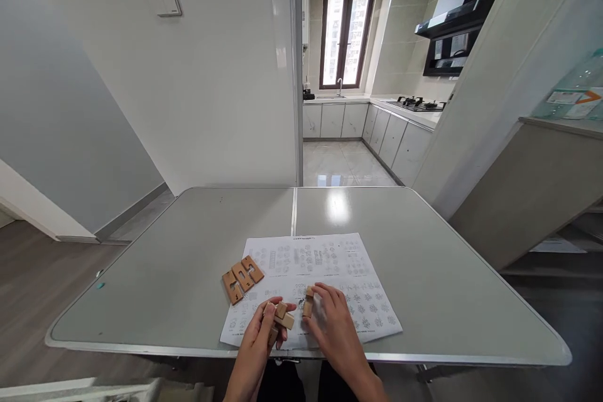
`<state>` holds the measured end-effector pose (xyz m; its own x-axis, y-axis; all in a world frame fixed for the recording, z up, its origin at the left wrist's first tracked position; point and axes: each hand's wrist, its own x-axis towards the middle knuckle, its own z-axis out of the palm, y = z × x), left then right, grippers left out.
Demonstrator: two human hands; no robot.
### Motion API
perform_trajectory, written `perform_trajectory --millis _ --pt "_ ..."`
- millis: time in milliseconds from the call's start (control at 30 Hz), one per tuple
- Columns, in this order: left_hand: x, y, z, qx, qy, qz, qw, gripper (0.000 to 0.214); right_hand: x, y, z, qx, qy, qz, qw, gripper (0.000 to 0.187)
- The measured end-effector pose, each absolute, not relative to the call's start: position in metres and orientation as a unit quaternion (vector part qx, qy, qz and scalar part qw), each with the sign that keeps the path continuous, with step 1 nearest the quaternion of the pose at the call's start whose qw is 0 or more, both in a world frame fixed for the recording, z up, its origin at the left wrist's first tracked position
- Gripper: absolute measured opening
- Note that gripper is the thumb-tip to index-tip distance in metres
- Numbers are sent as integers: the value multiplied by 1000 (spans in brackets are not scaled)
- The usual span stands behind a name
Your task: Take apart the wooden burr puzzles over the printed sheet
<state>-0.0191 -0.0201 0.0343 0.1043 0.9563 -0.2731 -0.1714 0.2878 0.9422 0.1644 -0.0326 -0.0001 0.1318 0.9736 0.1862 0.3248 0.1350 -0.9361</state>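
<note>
My left hand point(255, 331) is closed around several light wooden puzzle pieces point(285, 320), which cross one another near the front edge of the table. Beside it, my right hand point(335, 325) holds a notched wooden puzzle piece point(307, 309) between thumb and fingers, over the printed sheet. A small gap separates the two hands. To the upper left, three flat brown wooden pieces point(242, 278) with cut-out slots lie side by side, partly on the sheet's left edge. My fingers hide part of what each hand holds.
A large white sheet point(277, 282) with printed diagrams lies on the grey folding table point(433, 276). A seam point(294, 210) runs across the tabletop. One small green bit point(100, 286) rests near the left edge. Beyond are a wall and a kitchen; a shelf unit point(532, 182) stands at right.
</note>
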Motion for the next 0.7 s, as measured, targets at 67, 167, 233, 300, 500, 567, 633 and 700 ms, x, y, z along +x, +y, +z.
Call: perform_trajectory --millis 67,167,233,300,500,567,633,700 --pt "-17 -22 38 416 498 431 627 62 165 -40 12 -549 -559 362 506 31" --pt "-11 -28 41 454 505 401 615 57 163 -49 30 -519 -547 427 499 26" --pt "-7 -33 42 470 508 382 612 56 161 -53 39 -504 -551 461 479 30" --pt "-4 -37 42 479 505 371 615 56 159 -55 46 -495 -548 488 465 35" --pt "1 -41 53 510 484 351 618 54 160 -59 47 -485 -506 523 485 41" --pt "1 -41 58 542 480 349 596 51 161 -60 42 -476 -483 540 498 41" --pt "1 -41 62 577 485 354 554 46 162 -60 37 -459 -454 567 511 40" --pt "1 -41 63 597 493 360 520 42 162 -62 35 -444 -423 593 522 41"
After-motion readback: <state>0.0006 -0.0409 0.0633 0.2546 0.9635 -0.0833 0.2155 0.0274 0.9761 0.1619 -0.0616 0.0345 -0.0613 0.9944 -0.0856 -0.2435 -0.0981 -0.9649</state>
